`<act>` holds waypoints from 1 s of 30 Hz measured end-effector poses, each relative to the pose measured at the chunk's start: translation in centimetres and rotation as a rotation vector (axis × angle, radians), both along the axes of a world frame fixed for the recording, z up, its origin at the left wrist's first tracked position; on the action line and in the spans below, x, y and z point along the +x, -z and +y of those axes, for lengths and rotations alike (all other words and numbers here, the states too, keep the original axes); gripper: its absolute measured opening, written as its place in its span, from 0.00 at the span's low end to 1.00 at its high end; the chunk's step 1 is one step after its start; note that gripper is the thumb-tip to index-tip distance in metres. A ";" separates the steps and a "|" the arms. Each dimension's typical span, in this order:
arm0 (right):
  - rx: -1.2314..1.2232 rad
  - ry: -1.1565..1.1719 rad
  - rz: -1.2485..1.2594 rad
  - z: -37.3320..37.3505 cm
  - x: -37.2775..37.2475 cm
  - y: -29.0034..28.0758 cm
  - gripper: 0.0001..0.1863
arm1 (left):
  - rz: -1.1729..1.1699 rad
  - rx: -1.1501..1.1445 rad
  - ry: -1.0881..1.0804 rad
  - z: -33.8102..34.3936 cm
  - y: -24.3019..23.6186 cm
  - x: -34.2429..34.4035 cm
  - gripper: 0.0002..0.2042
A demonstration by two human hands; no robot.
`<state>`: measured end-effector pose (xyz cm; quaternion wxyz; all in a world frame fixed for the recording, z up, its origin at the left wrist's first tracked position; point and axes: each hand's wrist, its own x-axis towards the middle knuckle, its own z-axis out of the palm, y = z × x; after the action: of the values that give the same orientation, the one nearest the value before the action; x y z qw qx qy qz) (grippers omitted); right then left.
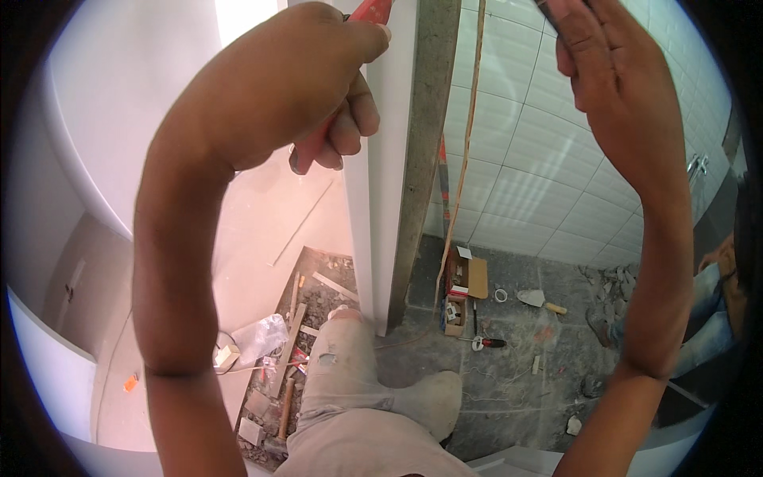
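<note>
My left hand (294,79) is raised beside the white door frame (381,159), its fingers closed round a red-handled tool (372,9). Part of the red handle also shows below the curled fingers. The tool's working end lies beyond the upper edge, so its kind is unclear. On the other side of the frame, my right hand (596,56) is held high in front of the white wall tiles (524,151). Its fingers are bent together against something dark at the upper edge, mostly cut off from view.
Rubble and wood strips surround a hammer (286,409) at lower left. Open cardboard boxes (469,274), a trowel (540,300) and a screwdriver (489,343) lie on the dark floor. Another person's jeans-clad leg (703,318) is at right. A thin wooden stick (470,119) stands near the frame.
</note>
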<state>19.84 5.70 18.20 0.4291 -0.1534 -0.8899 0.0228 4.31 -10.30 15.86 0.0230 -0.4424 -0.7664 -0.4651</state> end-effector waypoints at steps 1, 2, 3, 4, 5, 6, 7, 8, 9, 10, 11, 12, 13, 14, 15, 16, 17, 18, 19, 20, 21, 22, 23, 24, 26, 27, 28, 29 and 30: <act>-0.036 -0.014 0.013 0.2 0.0 0.0 0.17 | 0.023 -0.028 -0.036 -0.1 -0.2 0.0 0.20; 0.013 -0.044 -0.019 0.2 0.1 -0.1 0.17 | 0.028 -0.053 -0.008 -0.2 -0.5 -0.1 0.19; 0.070 -0.026 -0.058 0.2 0.1 -0.1 0.17 | 0.034 -0.081 0.020 -0.3 -1.0 -0.2 0.19; 0.129 -0.009 -0.095 0.2 0.1 -0.3 0.17 | 0.042 -0.108 0.048 -0.4 -1.4 -0.3 0.19; 0.196 0.057 -0.135 0.1 0.2 -0.3 0.17 | 0.051 -0.114 0.039 -0.6 -1.7 -0.3 0.19; 0.186 0.061 -0.116 0.1 0.0 -0.5 0.17 | 0.072 -0.112 0.030 -0.5 -2.1 -0.4 0.19; 0.176 0.065 -0.098 0.1 -0.1 -0.6 0.17 | 0.083 -0.112 0.023 -0.6 -2.2 -0.3 0.19; 0.081 0.002 -0.036 0.1 -0.3 -1.0 0.17 | 0.093 -0.110 0.013 -0.6 -2.4 -0.3 0.19; 0.048 -0.037 0.001 0.1 -0.6 -1.1 0.17 | 0.101 -0.112 0.002 -0.7 -2.5 -0.3 0.20; 0.015 -0.077 0.037 0.0 -0.7 -1.3 0.17 | 0.105 -0.118 -0.009 -0.7 -2.7 -0.3 0.20; 0.048 -0.093 0.051 -0.1 -0.9 -1.4 0.17 | 0.108 -0.138 -0.013 -0.7 -2.9 -0.3 0.20; 0.086 -0.063 0.016 -0.4 -0.8 -1.4 0.17 | 0.113 -0.157 -0.018 -0.8 -3.2 -0.4 0.20; 0.126 -0.033 -0.018 -0.5 -0.8 -1.5 0.18 | 0.120 -0.174 -0.024 -0.8 -3.4 -0.6 0.20; 0.171 0.044 -0.099 -0.8 -0.3 -1.3 0.17 | 0.100 -0.189 -0.021 -1.0 -3.6 -0.6 0.20; 0.155 0.078 -0.124 -0.8 -0.1 -1.4 0.17 | 0.083 -0.205 -0.016 -1.1 -3.9 -0.8 0.20; 0.140 0.112 -0.149 -0.8 0.1 -1.4 0.17 | 0.065 -0.220 -0.008 -1.2 -4.1 -0.8 0.19; 0.068 0.099 -0.123 -0.7 0.3 -1.6 0.17 | 0.089 -0.213 -0.030 -1.3 -4.2 -0.6 0.19; 0.036 0.064 -0.090 -0.4 0.2 -1.6 0.17 | 0.111 -0.207 -0.052 -1.3 -4.3 -0.4 0.19; 0.005 0.029 -0.058 -0.1 0.2 -1.8 0.17 | 0.132 -0.204 -0.073 -1.2 -4.5 0.0 0.18; 0.014 -0.029 -0.019 0.2 -0.1 -1.6 0.17 | 0.121 -0.228 -0.079 -1.0 -4.8 0.5 0.19; 0.078 -0.037 -0.039 0.4 -0.1 -1.6 0.18 | 0.110 -0.253 -0.087 -0.8 -5.2 1.1 0.19; 0.143 -0.045 -0.057 0.5 -0.1 -1.7 0.18 | 0.101 -0.278 -0.096 -0.6 -5.9 1.8 0.19; 0.262 -0.003 -0.131 0.6 -0.1 -1.7 0.18 | 0.055 -0.392 -0.123 -0.6 -6.7 2.4 0.20; 0.230 0.012 -0.154 0.6 0.0 -2.0 0.18 | 0.013 -0.505 -0.151 -0.6 -8.0 3.1 0.20; 0.014 0.016 -0.153 0.3 0.4 -2.7 0.19 | -0.004 -0.620 -0.251 -0.2 -9.0 3.7 0.21; -0.071 0.001 -0.139 0.2 0.6 -3.0 0.19 | 0.023 -0.623 -0.324 -0.1 -9.3 3.8 0.20; -0.155 -0.012 -0.121 0.0 0.7 -3.3 0.19 | 0.031 -0.609 -0.325 -0.3 -9.3 4.1 0.20; -0.141 -0.028 -0.113 -0.1 0.7 -3.4 0.19 | 0.039 -0.596 -0.325 -0.3 -9.4 4.1 0.19; -0.132 -0.017 -0.160 -0.3 0.7 -3.7 0.20 | 0.030 -0.564 -0.255 -0.8 -9.3 4.4 0.19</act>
<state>20.56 5.40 21.90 0.3453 -0.1749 -0.9192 0.0728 8.74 -11.06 25.20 -0.0314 -0.3382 -0.9143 -0.2207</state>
